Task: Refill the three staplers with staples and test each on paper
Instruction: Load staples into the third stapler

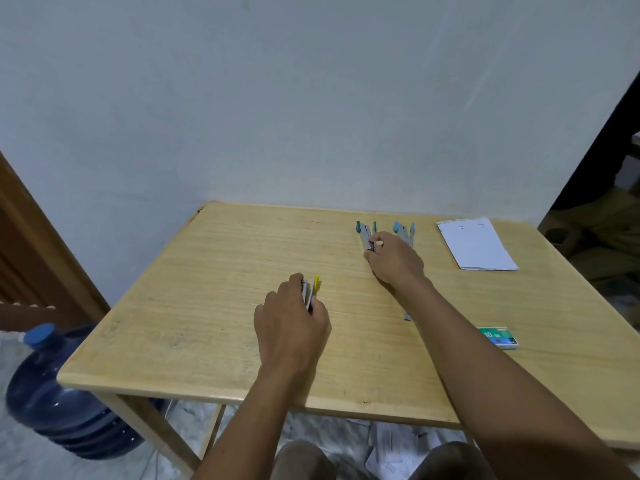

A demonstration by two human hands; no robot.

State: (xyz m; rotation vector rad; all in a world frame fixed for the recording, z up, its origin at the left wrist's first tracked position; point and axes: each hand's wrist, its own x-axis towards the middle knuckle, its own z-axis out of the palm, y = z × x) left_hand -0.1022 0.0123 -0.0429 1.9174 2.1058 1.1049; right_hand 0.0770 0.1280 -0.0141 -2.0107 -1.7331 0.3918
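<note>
Curled round a small yellow-and-grey metal stapler (314, 288), the left hand (292, 329) grips it near the middle of the light wooden table (214, 271). The stapler's yellow tip pokes out beyond the fingers, and its arms stand apart in a V. Further back and to the right, the right hand (394, 263) pinches the near end of a teal-and-grey metal stapler (364, 233) between thumb and curled fingers. This stapler is also splayed open, its tips pointing toward the wall. Just beside it on the right lies a light-blue-and-grey stapler (406, 231), opened the same way and partly hidden behind the right hand; whether the hand touches it cannot be told. A stack of white paper sheets (477, 244) rests near the table's far right corner, apart from the staplers. A small green cardboard staple box (499, 337) sits near the right edge, close to the right forearm. A short grey strip (407, 317), too small to make out, lies against that forearm. Left of the table, a large blue plastic water bottle (59, 386) stands on the floor, and loose white papers (391, 448) lie under the table.
</note>
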